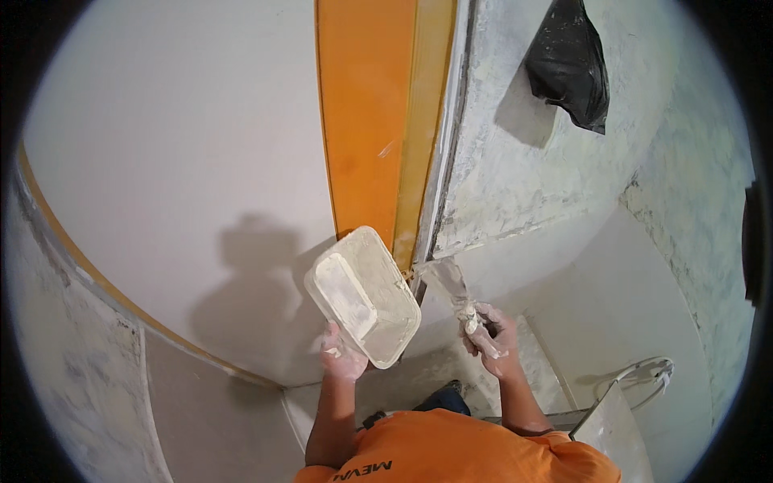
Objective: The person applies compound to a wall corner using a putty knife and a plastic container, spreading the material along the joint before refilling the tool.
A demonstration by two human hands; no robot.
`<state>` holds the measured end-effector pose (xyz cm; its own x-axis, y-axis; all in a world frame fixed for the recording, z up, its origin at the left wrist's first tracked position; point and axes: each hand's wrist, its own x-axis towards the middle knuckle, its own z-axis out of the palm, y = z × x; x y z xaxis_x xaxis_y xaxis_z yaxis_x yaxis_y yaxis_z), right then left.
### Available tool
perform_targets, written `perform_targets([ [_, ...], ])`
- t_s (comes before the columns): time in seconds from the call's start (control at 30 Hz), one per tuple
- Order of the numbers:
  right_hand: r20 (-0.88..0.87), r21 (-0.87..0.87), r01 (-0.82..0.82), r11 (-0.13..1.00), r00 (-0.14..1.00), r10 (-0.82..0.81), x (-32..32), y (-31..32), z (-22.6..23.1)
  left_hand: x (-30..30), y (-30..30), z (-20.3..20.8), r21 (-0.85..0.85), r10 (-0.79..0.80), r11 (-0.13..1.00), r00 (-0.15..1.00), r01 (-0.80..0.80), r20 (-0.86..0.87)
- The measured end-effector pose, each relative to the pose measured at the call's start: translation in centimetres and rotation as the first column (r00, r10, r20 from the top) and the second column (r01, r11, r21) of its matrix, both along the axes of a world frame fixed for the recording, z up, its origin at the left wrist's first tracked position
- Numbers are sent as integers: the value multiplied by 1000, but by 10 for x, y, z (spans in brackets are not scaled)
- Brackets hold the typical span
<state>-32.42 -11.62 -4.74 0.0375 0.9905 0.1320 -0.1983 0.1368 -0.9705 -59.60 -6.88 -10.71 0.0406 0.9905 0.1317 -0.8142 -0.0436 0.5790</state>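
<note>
My left hand (344,357), white with dried filler, is closed on the near-left side of a cream plastic tub (366,256). The tub is rectangular and tilted, with its mouth facing up toward me. Pale filler is smeared over its inner walls. To the right of it, my right hand (496,344) grips the handle of a putty knife (445,278), its fingers wrapped round and coated in filler. The blade points up and left, close to the tub's right side and in front of the wall corner. Whether the blade touches the wall, I cannot tell.
An orange panel (366,105) edged by a yellow strip (427,105) runs up ahead. Left of it is a smooth white surface (185,121); right is a patchy plastered wall (507,185) with a black plastic bag (568,64). A pale cable (644,366) loops at lower right.
</note>
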Motion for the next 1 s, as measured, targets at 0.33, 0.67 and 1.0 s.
perform_targets([
  [0.33, 257, -88, -93, 992, 960, 113, -6, -11, 35, 14, 4, -26, 143, -28, 987, 967, 66, -254],
  [0.67, 508, 287, 137, 948, 818, -272, -23, 1, -1, 32, -13, -35, -131, -105, 989, 957, 71, -270],
  [1.0, 465, 308, 258, 916, 799, -382, -6, -5, 14, 44, 14, -20, -78, -196, 980, 925, 181, -324],
])
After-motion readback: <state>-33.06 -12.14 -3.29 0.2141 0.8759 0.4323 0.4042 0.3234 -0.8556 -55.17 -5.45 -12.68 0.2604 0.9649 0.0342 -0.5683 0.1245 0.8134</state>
